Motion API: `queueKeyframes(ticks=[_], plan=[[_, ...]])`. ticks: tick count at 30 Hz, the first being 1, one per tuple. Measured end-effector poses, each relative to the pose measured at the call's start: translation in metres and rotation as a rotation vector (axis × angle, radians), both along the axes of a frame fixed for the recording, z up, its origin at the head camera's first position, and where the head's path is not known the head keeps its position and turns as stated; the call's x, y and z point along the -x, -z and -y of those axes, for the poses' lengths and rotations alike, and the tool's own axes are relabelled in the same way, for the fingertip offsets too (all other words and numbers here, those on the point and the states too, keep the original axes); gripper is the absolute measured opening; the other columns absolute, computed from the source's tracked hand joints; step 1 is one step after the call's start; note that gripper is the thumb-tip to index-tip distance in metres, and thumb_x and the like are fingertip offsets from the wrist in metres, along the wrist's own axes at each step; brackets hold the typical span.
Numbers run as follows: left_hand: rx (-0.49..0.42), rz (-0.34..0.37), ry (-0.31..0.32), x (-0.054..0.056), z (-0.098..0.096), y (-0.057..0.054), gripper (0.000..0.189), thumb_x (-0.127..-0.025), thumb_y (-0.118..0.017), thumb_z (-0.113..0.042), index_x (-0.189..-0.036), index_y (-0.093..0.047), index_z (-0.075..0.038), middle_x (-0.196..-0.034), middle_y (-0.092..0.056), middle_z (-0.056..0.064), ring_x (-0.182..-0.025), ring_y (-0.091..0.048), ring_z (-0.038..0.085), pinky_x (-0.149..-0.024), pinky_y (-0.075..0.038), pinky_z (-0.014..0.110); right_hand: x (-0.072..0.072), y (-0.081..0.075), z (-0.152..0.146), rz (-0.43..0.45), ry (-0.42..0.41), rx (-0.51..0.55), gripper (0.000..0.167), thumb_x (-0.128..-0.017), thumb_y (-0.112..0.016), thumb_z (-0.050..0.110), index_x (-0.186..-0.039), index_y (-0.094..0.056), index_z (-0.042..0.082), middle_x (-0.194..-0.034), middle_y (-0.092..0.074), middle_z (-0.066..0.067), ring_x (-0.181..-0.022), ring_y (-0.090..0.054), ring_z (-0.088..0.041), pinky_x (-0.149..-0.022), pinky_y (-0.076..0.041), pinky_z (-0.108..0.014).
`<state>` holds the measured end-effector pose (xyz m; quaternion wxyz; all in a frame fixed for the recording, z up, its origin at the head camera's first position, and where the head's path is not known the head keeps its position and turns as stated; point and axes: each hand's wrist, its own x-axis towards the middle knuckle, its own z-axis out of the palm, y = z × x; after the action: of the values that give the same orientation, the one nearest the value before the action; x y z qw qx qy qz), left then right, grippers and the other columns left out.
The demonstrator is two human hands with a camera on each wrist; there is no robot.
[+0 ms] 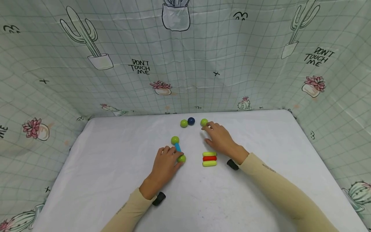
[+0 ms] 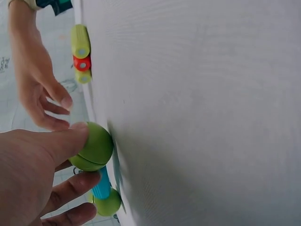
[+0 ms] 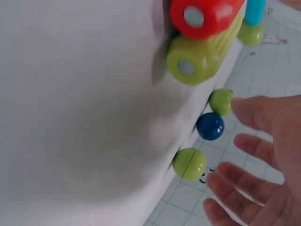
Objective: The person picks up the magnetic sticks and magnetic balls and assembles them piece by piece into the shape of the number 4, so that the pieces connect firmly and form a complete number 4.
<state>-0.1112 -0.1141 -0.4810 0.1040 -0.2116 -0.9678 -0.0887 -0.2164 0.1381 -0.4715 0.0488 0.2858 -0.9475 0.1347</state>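
Note:
My left hand (image 1: 164,163) pinches a green ball (image 2: 96,147) between thumb and fingers. This ball sits at the near end of a short blue rod (image 1: 177,147), and a second green ball (image 1: 175,140) is at the far end. My right hand (image 1: 220,138) is over the table with fingers loosely bent and holds nothing. Its fingertips are nearest to a green ball (image 3: 189,164) at the back; in the right wrist view they appear apart from it. A dark blue ball (image 1: 191,121) and another green ball (image 1: 184,123) sit side by side to its left.
Between the forearms, a red rod (image 1: 209,158) lies between two yellow-green rods, one farther (image 1: 209,154) and one nearer (image 1: 209,163); pale discs show on their ends. A white cloth covers the table (image 1: 197,199). Behind it hangs a grid-patterned curtain (image 1: 191,58) with cactus drawings.

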Motion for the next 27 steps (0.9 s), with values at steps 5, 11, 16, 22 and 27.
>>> queueKeyframes(ticks=[5,11,16,22,27], plan=[[-0.021,0.011,-0.003,0.001,0.002,-0.002,0.032,-0.089,-0.088,-0.029,-0.117,-0.079,-0.016,-0.107,-0.070,0.002,-0.109,-0.059,0.025,-0.100,-0.047,0.045,-0.015,-0.002,-0.008,-0.017,-0.076,0.022,0.038,-0.092,-0.084,0.016,-0.126,-0.073,0.004,-0.126,-0.066,-0.016,-0.108,-0.066,-0.034,-0.094,-0.057,-0.048],[-0.036,0.045,-0.018,0.005,0.005,-0.003,0.030,-0.090,-0.086,-0.026,-0.118,-0.079,-0.016,-0.109,-0.070,0.003,-0.109,-0.059,0.026,-0.100,-0.047,0.046,-0.032,-0.003,-0.017,0.014,-0.143,0.046,0.028,-0.092,-0.084,0.013,-0.118,-0.077,0.005,-0.114,-0.073,-0.011,-0.102,-0.069,-0.031,-0.094,-0.057,-0.048],[-0.044,0.059,-0.023,0.006,0.007,-0.005,0.030,-0.091,-0.085,-0.024,-0.119,-0.079,-0.016,-0.109,-0.071,0.002,-0.109,-0.059,0.025,-0.099,-0.046,0.046,-0.040,-0.002,-0.022,0.056,-0.185,0.052,0.023,-0.092,-0.084,0.012,-0.113,-0.080,0.005,-0.105,-0.075,-0.006,-0.096,-0.070,-0.026,-0.090,-0.058,-0.045],[-0.055,0.070,-0.017,0.006,0.007,-0.005,0.031,-0.092,-0.085,-0.023,-0.121,-0.079,-0.016,-0.110,-0.071,0.002,-0.110,-0.058,0.025,-0.100,-0.046,0.046,-0.044,0.003,-0.026,0.064,-0.214,0.047,0.017,-0.090,-0.085,0.008,-0.107,-0.082,0.006,-0.099,-0.075,-0.003,-0.091,-0.070,-0.022,-0.084,-0.059,-0.040],[-0.067,0.078,-0.017,0.007,0.007,-0.004,0.031,-0.091,-0.085,-0.021,-0.121,-0.079,-0.016,-0.110,-0.071,0.002,-0.110,-0.058,0.025,-0.100,-0.045,0.046,-0.043,0.005,-0.027,0.072,-0.232,0.049,0.018,-0.089,-0.085,0.004,-0.106,-0.082,0.006,-0.098,-0.075,-0.002,-0.091,-0.070,-0.021,-0.083,-0.059,-0.038]])
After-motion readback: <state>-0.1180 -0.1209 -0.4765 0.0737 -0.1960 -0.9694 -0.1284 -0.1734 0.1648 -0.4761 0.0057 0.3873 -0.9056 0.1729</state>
